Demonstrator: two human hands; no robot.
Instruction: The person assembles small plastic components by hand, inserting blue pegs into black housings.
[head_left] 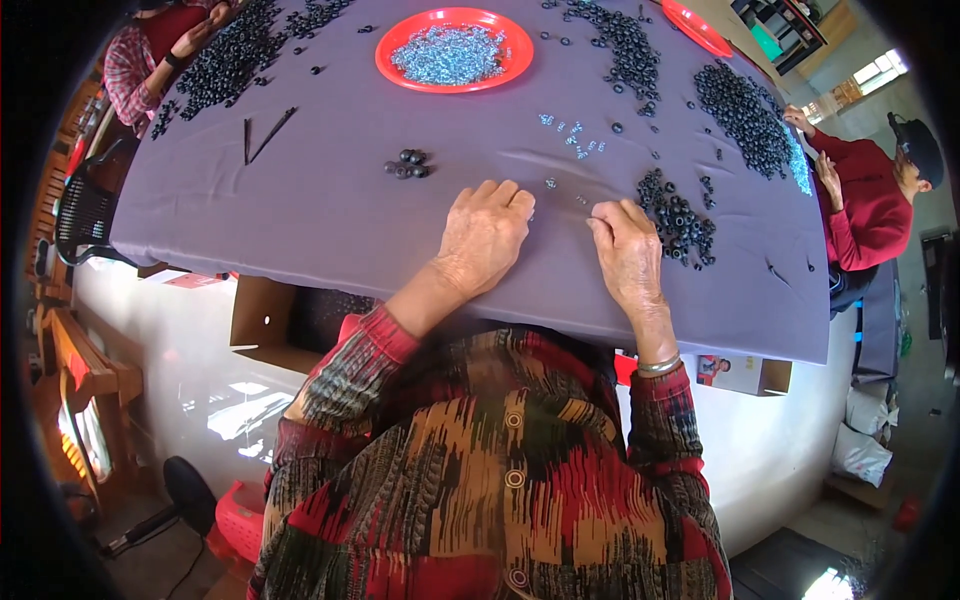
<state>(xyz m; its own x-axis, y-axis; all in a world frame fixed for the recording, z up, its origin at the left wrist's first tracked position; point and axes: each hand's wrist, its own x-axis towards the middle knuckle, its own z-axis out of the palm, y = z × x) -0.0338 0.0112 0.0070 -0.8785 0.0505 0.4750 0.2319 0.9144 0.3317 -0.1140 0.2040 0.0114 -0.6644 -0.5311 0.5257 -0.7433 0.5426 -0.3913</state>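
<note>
My left hand (483, 235) rests at the near side of the table with its fingers curled closed; a tiny glint shows at its fingertips, but what they hold is hidden. To its right, my right hand (629, 250) is closed too, thumb against the bent forefinger, and I cannot make out anything in it. Just beyond the hands lie a small clear piece (551, 184) and several loose clear bluish pieces (577, 140). A pile of black ring-like pieces (684, 222) sits right beside my right hand. Left of my left hand is a small cluster of black round pieces (407, 165).
A red plate (384, 62) heaped with clear bluish pieces stands at the far middle. Larger black piles (225, 55) lie at the far left and right. Two thin dark sticks (270, 135) form a V. People sit at left and right (880, 195). A cardboard box (262, 315) is below the table edge.
</note>
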